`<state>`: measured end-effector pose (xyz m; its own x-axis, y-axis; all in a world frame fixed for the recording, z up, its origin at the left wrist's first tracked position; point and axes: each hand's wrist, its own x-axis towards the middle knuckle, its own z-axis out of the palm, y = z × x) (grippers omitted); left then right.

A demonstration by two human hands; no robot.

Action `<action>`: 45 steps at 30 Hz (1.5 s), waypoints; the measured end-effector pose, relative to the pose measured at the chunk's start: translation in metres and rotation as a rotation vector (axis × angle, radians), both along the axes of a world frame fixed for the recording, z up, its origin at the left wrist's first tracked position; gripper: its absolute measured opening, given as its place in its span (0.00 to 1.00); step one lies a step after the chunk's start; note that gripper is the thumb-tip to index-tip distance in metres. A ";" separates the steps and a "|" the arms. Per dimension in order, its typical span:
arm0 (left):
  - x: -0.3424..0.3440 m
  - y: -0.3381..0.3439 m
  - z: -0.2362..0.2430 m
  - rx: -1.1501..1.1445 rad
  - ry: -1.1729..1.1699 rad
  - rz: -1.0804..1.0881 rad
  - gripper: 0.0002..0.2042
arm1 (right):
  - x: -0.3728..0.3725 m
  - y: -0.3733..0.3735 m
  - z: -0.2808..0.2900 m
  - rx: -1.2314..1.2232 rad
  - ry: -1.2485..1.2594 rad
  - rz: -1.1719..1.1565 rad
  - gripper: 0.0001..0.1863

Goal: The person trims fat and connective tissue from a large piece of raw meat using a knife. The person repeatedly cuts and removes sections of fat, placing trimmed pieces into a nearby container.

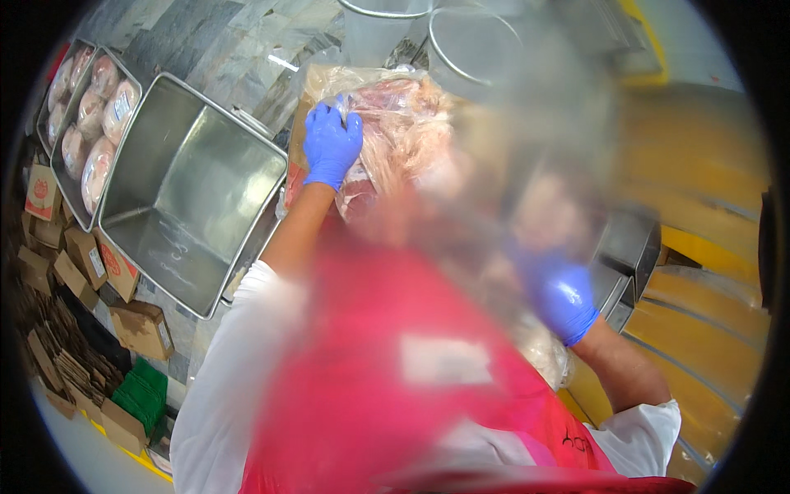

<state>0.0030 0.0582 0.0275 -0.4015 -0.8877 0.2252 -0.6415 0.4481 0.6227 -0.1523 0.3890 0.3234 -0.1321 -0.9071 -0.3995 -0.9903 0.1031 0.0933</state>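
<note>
- Film (350, 78) over meat (432, 160): touched by left hand (332, 146), grip part-curled, hold uncertain
- Pressure best kept even, tearing avoided
- Right hand (561, 293): blurred, grip cannot be told

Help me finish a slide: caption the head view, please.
Gloved left hand touches clear plastic over raw meat, near a steel tub.

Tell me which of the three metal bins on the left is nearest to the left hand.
The rightmost metal bin, nearest the left hand; bare metal shows inside it, while the two bins farther left hold wrapped packages.
</note>
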 end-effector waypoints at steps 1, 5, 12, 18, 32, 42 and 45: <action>0.000 0.001 -0.001 -0.009 -0.008 0.009 0.22 | -0.002 0.000 -0.008 -0.001 -0.013 -0.012 0.27; 0.001 0.001 0.002 -0.014 0.089 -0.015 0.19 | -0.020 0.032 -0.044 0.001 -0.055 -0.004 0.30; -0.020 -0.020 0.023 0.105 -0.055 0.009 0.18 | -0.089 0.093 -0.187 -0.296 -0.359 -0.043 0.30; -0.008 -0.033 0.010 0.199 -0.118 0.047 0.21 | -0.084 0.092 -0.304 -0.410 -0.471 0.007 0.30; -0.014 -0.031 -0.003 0.162 0.029 0.014 0.22 | -0.054 0.121 -0.141 -0.388 -0.285 -0.236 0.28; -0.025 -0.033 0.005 0.272 0.009 -0.055 0.23 | -0.033 0.021 -0.016 -0.104 0.022 -0.099 0.25; -0.015 -0.029 0.004 0.198 0.039 -0.052 0.24 | -0.014 -0.025 0.020 -0.058 0.080 0.079 0.23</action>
